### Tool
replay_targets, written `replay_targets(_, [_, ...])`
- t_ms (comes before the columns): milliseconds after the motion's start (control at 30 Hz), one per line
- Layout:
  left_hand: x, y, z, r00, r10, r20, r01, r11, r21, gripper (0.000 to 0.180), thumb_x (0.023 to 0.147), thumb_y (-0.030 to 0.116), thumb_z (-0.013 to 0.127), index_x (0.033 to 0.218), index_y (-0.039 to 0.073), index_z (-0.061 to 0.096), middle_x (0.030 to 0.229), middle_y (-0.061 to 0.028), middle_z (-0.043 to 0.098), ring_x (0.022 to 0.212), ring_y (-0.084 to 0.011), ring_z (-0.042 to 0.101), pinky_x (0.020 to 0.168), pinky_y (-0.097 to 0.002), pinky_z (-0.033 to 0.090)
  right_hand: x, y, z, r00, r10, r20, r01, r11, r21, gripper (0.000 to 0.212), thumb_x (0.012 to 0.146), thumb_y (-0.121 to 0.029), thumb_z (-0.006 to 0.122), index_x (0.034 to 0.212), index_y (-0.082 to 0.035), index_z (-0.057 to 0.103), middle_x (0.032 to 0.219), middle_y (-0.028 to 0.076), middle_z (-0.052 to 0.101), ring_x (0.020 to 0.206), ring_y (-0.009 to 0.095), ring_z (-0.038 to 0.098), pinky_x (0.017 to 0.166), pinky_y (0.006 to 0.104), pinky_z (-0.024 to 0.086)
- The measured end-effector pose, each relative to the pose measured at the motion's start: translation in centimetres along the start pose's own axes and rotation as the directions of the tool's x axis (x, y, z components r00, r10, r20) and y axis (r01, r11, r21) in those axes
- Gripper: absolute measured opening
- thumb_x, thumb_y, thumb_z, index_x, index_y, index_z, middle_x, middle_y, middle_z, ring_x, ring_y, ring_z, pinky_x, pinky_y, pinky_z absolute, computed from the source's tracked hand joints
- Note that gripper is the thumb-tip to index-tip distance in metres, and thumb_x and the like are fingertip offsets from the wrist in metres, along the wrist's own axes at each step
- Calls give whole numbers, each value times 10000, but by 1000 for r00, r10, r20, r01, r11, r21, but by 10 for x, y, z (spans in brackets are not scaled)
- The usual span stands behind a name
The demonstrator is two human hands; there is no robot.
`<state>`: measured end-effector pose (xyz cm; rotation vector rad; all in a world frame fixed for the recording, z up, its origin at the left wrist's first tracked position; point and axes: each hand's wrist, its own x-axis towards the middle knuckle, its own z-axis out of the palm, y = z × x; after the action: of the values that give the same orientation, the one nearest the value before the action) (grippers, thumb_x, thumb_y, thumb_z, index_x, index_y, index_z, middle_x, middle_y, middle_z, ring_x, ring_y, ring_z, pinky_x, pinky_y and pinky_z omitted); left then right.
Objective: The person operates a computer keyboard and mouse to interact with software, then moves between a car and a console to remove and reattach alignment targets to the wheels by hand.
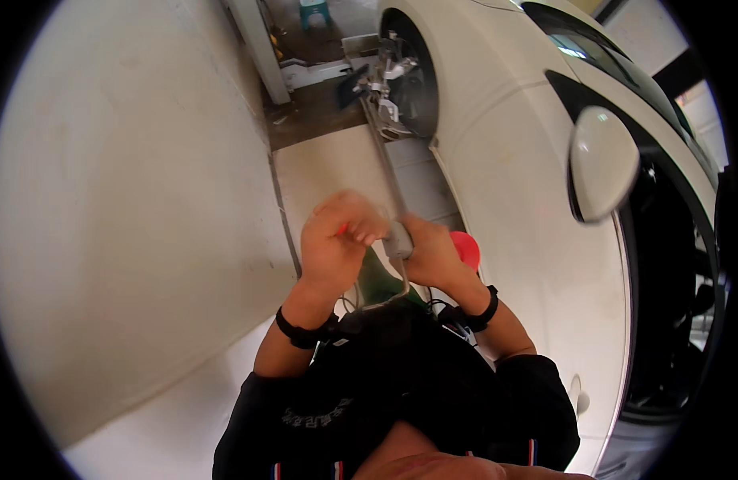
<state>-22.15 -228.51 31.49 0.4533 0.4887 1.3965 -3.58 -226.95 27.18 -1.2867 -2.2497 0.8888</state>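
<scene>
In front of my body, my left hand [337, 240] is raised with its fingers curled and slightly blurred. A small red bit [342, 230] shows at its fingers, too little of it to name. Close beside it, my right hand [433, 252] is closed around a small grey block-shaped thing [398, 240]. A thin pale cord or bent rod [406, 282] runs down from near that thing toward my body. Behind the right hand, partly covered by it, shows a round red thing [466, 250]. Something dark green [377, 276] lies below both hands.
A white car [509, 176] stands along my right, its side mirror [605, 164] jutting out and window open. Further ahead is a metal clamp-like device [391, 80] at its wheel [421, 88]. A pale wall [137, 200] closes the left. A teal stool [314, 14] stands far off.
</scene>
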Motion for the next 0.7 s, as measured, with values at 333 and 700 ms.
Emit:
replay_targets(333, [154,145,-16,975,223,-3,-195,857,476,199,786,126,561,665,27,439,649,-73,458,636,-180,373,630,-333,305,274,4,26,947,-320,26,294,896,332,429,714,-153,787,1082,-67,585,980,136,646,927,355,635,762,437,512])
replay_targets(700, [334,238,-65,945,325,29,-278,755,594,239,742,168,548,624,63,369,596,-45,377,608,-185,318,622,-347,269,500,21,43,921,-385,-61,371,818,439,467,686,-127,801,1092,-61,581,1010,145,642,939,371,618,787,436,501])
